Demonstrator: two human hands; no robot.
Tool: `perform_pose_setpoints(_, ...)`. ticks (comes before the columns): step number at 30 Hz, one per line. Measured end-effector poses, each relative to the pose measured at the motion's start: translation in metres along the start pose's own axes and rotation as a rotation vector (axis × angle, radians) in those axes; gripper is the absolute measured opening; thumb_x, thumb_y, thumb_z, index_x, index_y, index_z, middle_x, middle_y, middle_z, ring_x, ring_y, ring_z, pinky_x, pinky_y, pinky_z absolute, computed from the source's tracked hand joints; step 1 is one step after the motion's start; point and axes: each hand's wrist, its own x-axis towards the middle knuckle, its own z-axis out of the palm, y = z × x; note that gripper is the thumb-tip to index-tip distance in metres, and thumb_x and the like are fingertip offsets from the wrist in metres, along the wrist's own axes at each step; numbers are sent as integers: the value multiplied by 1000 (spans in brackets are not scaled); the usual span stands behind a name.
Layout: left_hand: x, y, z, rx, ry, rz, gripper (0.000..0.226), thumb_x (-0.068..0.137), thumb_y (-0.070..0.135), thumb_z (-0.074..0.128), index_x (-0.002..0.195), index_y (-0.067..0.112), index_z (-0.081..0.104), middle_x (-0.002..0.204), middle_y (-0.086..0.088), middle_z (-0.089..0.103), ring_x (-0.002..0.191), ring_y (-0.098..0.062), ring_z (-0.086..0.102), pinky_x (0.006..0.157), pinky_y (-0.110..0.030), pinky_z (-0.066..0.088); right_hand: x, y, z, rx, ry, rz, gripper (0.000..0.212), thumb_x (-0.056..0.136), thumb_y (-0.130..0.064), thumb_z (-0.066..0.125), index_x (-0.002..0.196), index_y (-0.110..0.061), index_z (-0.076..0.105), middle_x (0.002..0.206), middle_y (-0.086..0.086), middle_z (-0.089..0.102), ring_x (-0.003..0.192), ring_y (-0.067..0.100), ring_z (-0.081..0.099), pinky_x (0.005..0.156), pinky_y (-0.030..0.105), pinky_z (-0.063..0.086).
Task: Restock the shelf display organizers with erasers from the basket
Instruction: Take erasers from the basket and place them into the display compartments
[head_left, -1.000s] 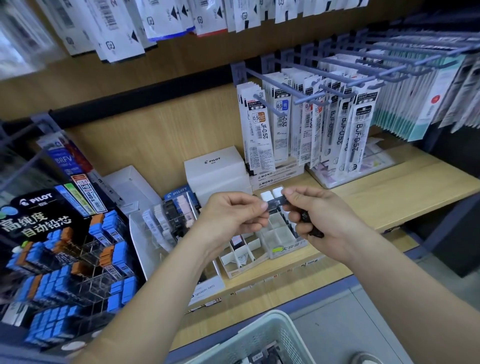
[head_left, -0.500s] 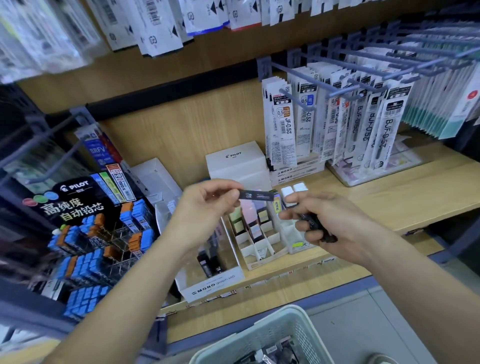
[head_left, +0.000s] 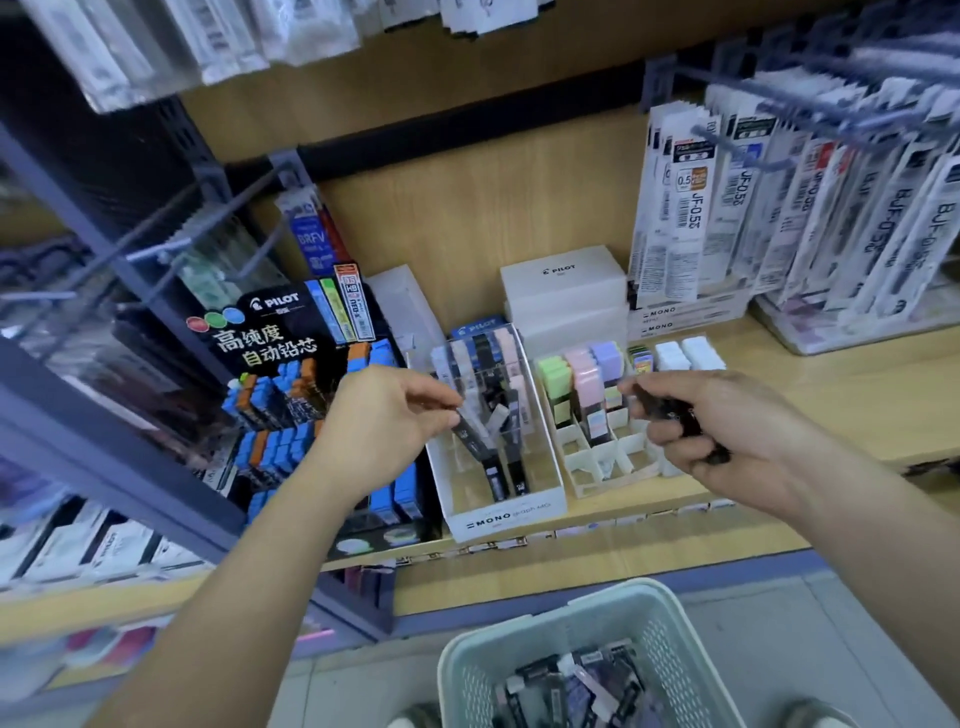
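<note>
Leftward, the left hand (head_left: 384, 428) pinches a slim black sleeved eraser (head_left: 475, 440) between thumb and fingers, its lower end inside the clear MONO display box (head_left: 506, 512) on the wooden shelf (head_left: 810, 379). The right hand (head_left: 732, 431) curls its fingers round several dark erasers (head_left: 670, 410), above the pale mesh basket (head_left: 597, 605).

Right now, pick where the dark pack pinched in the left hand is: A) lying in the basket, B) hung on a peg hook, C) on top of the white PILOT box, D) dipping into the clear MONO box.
D: the left hand pinches the dark pack with its lower end dipping into the clear MONO box, well above the basket; the right hand grips the spare packs.
</note>
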Motion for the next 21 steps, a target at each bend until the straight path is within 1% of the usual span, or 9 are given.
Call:
perform_pose_setpoints(1,-2,-2,3,57,-26,17,12,82,17,74,93,20,76,82,12,66,80,2,62,81,-16,50,1,1,2,16,-6,9,17,95,-5,49,94,-2,66,70,6,54,44,7,36,28,13,21)
perform_pose_setpoints(3,-5,-4,10,174,-72,67,12,85,18,70,96,19,75,84,8,67,81,-4,61,83,-19,49,2,3,5,35,-22,20,22,92,0,44,98,0,65,70,5,48,47,8,37,29,13,22)
perform_pose_setpoints(6,-6,-10,23,283,-107,100,14,88,19,67,101,17,71,91,2,71,86,-9,63,84,-26,51,1,8,12,6,-69,5,20,93,4,47,106,4,63,74,7,50,51,7,43,33,13,28)
perform_pose_setpoints(9,-6,-18,31,337,-131,100,14,89,20,65,102,17,70,93,0,72,90,-16,64,84,-31,52,-2,11,17,17,-94,3,17,94,2,53,108,4,62,74,7,56,52,7,49,35,11,32)
perform_pose_setpoints(11,-6,-23,35,381,-137,126,13,90,23,63,101,21,70,97,3,71,94,-16,62,82,-29,51,-3,13,18,6,-89,23,17,94,-4,55,110,-1,63,72,6,57,48,7,49,34,11,31)
perform_pose_setpoints(13,-8,-26,38,438,-132,179,14,91,28,62,102,25,71,101,7,68,101,-15,54,80,-26,44,-2,16,19,-14,-86,33,19,95,-9,57,113,-9,62,69,5,55,44,6,43,31,12,28)
perform_pose_setpoints(15,-8,-29,42,500,-122,212,16,92,31,59,103,27,70,101,7,65,104,-15,47,77,-26,39,-1,19,21,-47,-74,31,18,97,-12,54,114,-12,60,65,3,53,41,6,36,30,12,24)
perform_pose_setpoints(18,-8,-30,47,589,-92,232,16,94,30,55,102,27,68,98,6,66,103,-17,51,75,-28,43,0,21,24,-71,-70,42,17,99,-11,48,111,-10,60,63,3,53,41,6,31,29,13,20)
perform_pose_setpoints(21,-8,-33,54,662,-68,269,14,95,26,55,100,25,68,94,7,66,100,-17,52,72,-27,43,-4,23,27,-112,-80,39,11,97,-8,52,102,-6,60,67,5,59,44,8,37,30,13,20)
